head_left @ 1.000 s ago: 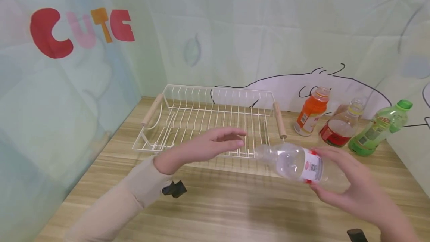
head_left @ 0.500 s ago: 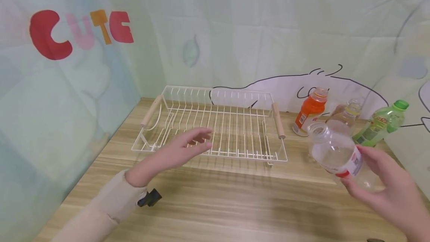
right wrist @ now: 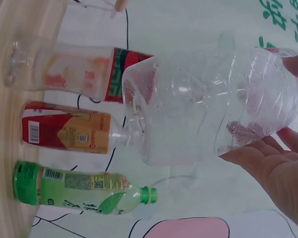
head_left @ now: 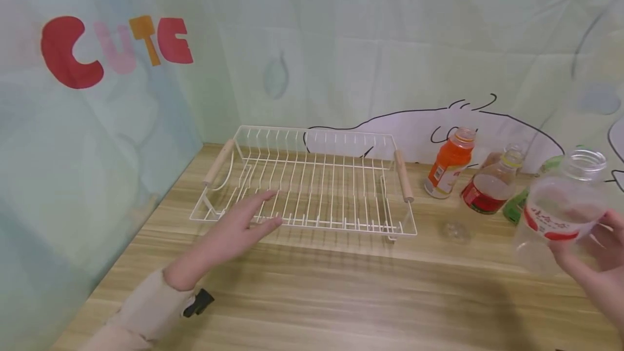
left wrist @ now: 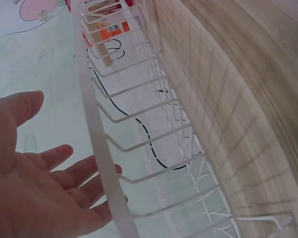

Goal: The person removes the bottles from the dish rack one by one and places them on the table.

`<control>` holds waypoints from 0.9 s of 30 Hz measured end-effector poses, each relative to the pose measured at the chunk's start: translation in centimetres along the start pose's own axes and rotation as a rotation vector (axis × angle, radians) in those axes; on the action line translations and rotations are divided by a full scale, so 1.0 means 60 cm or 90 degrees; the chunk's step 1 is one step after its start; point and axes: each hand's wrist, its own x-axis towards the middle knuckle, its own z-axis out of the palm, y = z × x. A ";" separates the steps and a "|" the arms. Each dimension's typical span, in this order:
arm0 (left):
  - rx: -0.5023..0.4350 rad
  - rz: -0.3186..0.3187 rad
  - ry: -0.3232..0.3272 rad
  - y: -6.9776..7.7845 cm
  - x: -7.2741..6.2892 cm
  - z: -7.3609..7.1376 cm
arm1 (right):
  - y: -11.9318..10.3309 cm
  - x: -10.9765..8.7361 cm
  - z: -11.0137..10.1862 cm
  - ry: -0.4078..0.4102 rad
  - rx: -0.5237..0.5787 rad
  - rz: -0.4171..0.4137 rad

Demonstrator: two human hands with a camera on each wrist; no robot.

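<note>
My right hand (head_left: 597,264) grips a clear, uncapped plastic bottle (head_left: 560,215) by its red-and-white label, holding it upright at the far right. Close up in the right wrist view, the bottle's ribbed lower part (right wrist: 184,109) looks see-through, with thumb and fingers on either side of it. My left hand (head_left: 234,234) holds nothing; its fingers are loosely extended at the front left of a white wire dish rack (head_left: 302,225). From the left wrist, that hand (left wrist: 44,183) shows with its fingertips passing behind the rack's rail (left wrist: 97,134).
An orange bottle (head_left: 449,164), a red-labelled clear bottle (head_left: 487,191) and a green bottle (head_left: 515,209) stand at the back right. A small clear round object (head_left: 455,231) lies before them. The rack has wooden handles (head_left: 403,177). Printed cloth walls (head_left: 317,69) enclose the wooden table (head_left: 341,297).
My right hand has carried the clear bottle to the right and turned it from sideways to upright. My left hand has drawn back leftward along the rack's front.
</note>
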 end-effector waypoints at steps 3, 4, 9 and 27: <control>0.028 0.007 0.016 -0.006 -0.001 0.004 | 0.005 0.008 -0.008 0.041 0.024 0.058; 0.038 0.013 0.021 -0.008 -0.001 0.006 | 0.007 0.010 -0.010 0.050 0.024 0.074; 0.113 0.034 0.038 -0.017 -0.004 0.018 | 0.020 0.020 -0.014 0.098 0.031 0.146; 0.259 0.017 0.053 -0.022 -0.007 0.041 | 0.093 0.043 -0.017 0.041 -0.308 0.218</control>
